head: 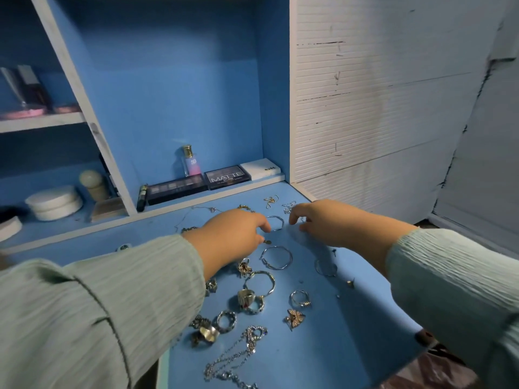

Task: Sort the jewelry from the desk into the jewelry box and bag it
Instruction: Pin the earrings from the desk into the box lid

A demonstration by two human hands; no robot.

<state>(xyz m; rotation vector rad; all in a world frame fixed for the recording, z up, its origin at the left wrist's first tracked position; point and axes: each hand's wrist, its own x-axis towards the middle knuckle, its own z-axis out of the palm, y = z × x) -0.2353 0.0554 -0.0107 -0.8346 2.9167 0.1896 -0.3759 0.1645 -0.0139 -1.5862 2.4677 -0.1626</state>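
Note:
Jewelry lies scattered over the blue desk (351, 332): hoop bangles (276, 257), several rings (300, 298), a butterfly piece (295, 318) and a silver chain necklace (238, 355) near the front. My left hand (233, 237) hovers palm down over the far middle, fingers curled beside a thin silver hoop (276, 222). My right hand (325, 223) is just right of that hoop, fingers bent down over the desk. Whether either hand pinches a small piece is hidden by the fingers. No jewelry box or bag is clearly visible.
Along the back ledge stand makeup palettes (227, 177), a white box (260, 169) and a small perfume bottle (190, 161). Left shelves hold round white jars (54, 202) and cosmetics. A white wall panel (379, 108) rises on the right. The desk's edge drops off at right.

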